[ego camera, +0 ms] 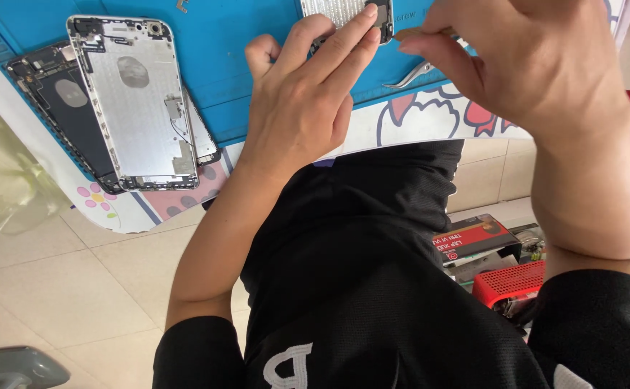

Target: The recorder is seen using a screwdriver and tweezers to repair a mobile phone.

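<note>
The left hand (304,101) lies with fingers extended, pressing a phone shell (344,10) flat on the blue mat (236,79) at the desk's far edge. The right hand (531,65) pinches a small brownish piece (406,32) just beside that shell. Tweezers (410,75) lie under it. Two more stripped phone frames (131,94) lie stacked well apart, to the left.

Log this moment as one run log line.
left hand: steadies phone housing | right hand: pinches small part | tweezers: on blue mat
</note>
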